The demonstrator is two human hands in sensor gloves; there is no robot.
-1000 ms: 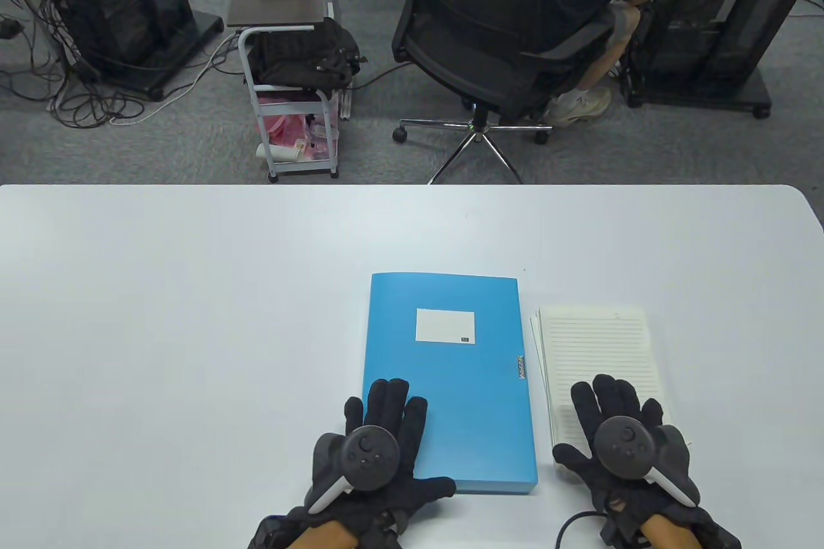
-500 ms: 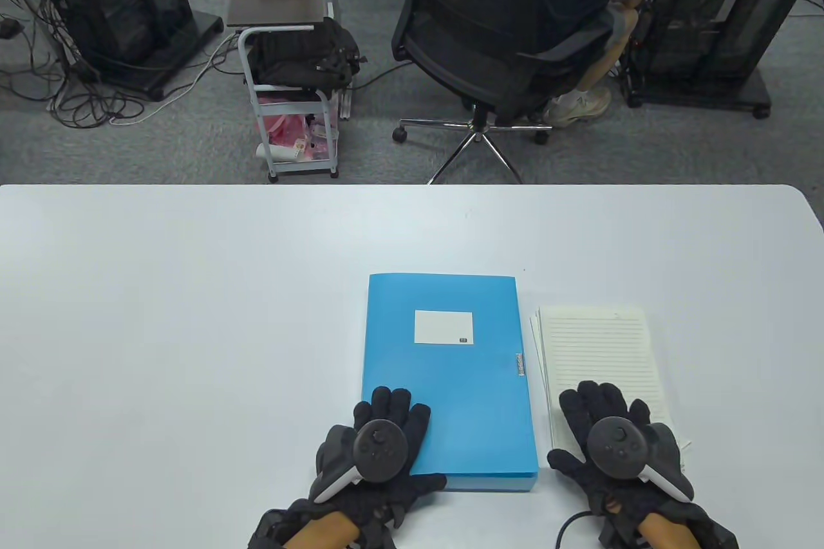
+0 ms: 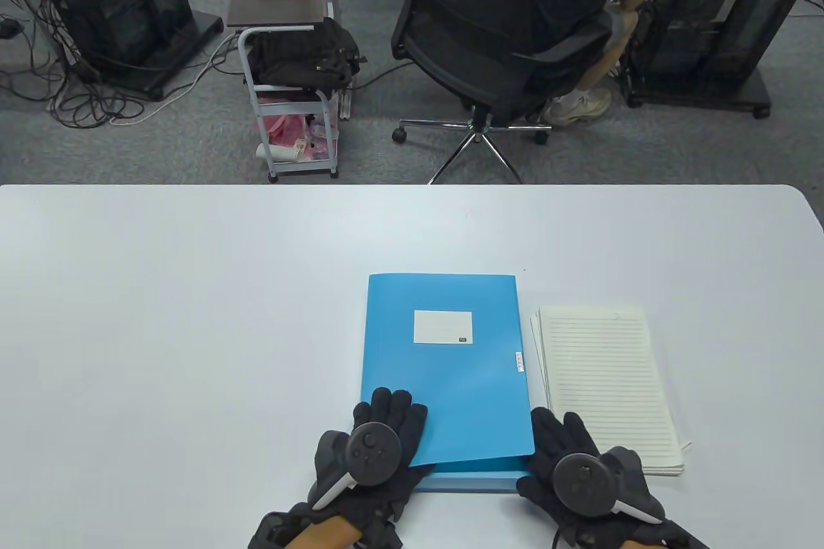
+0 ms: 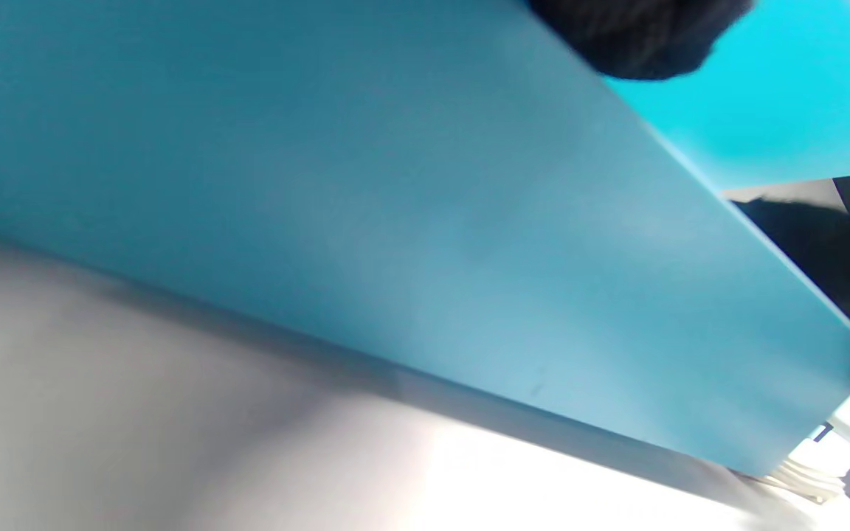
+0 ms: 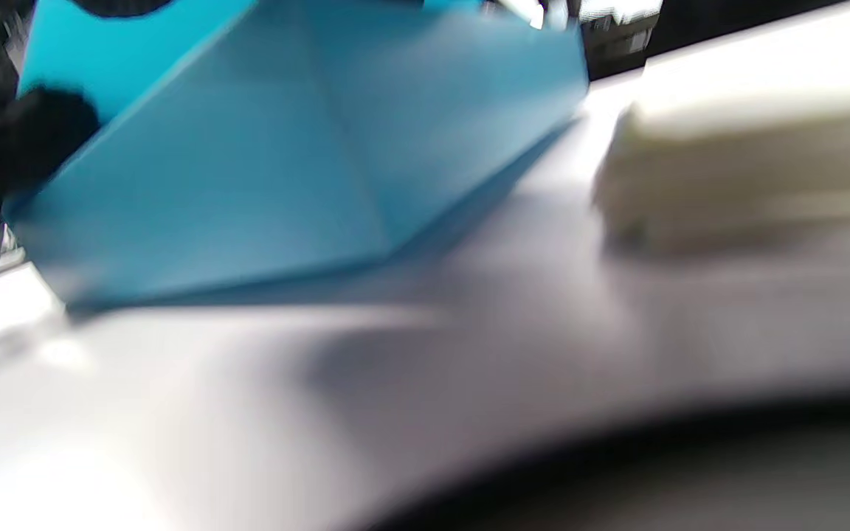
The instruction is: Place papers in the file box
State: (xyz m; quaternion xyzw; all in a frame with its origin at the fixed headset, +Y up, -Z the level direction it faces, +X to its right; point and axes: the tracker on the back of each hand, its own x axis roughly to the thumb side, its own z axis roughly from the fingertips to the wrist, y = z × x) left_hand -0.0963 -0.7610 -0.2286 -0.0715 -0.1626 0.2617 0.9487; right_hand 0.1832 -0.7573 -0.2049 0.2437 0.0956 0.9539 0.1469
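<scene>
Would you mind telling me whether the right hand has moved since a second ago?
Yes. The right hand slid left off the paper stack to the blue file box's near right corner.

Materials and finishes

The file box (image 3: 444,375) is seen as smooth blue plastic with a faint sheen and a white paper label (image 3: 443,326). The papers (image 3: 605,381) are matt, lined sheets. The table (image 3: 161,317) is smooth and white; the gloves (image 3: 380,439) are black knitted cloth.

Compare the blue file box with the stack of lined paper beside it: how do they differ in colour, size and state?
The file box is blue, the paper stack cream with ruled lines. The box is larger than the stack. The box's lid is lifted at its near edge, with both hands on it; the stack lies flat, untouched. Both are rectangular and rest on the white table.
</scene>
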